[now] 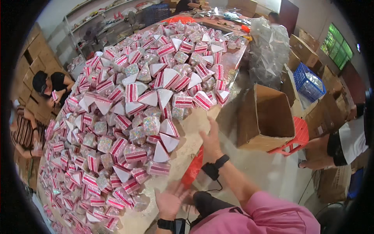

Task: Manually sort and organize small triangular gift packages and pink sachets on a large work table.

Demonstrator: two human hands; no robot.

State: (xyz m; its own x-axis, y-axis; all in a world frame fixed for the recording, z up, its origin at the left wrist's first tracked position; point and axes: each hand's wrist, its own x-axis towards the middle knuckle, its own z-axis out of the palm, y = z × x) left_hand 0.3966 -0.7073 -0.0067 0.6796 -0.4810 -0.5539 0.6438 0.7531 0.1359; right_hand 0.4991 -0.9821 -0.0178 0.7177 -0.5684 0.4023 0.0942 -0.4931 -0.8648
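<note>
Workshop-type room, warped by the fisheye and swallowed by black at the corners, so the shelving [105,24] up top left and the stuff on it are mostly mush. Most of the bench [193,125] is buried under a huge heap of wrapped cake-slice pieces [136,93], white, pink and sparkly; the lower layers are hidden, and at the far end they blur together.

Bare patch of bench on the near right, and that's where the hands are. Right hand [211,144] is just beside that edge, fingers spread, grip wide, nothing visible in it. Left hand [170,203] is palm up near the bottom of the heap, grip loose and open-fingered, looks empty too, though it's smeared and I can't make out every finger. Both wrists have black straps, the left one cut off by the lower edge. Between the hands is some red thing [193,168], lower end covered by the left fingers; can't tell if they're touching it or what it is.

Off to the right, an open brown carton [251,121] hides most of a red stool [300,130], and its inside is too dark to read. Co-worker in a black cap [40,81] on the left has something pink, half hidden. Another person on the far right is cut off by the rim.
</note>
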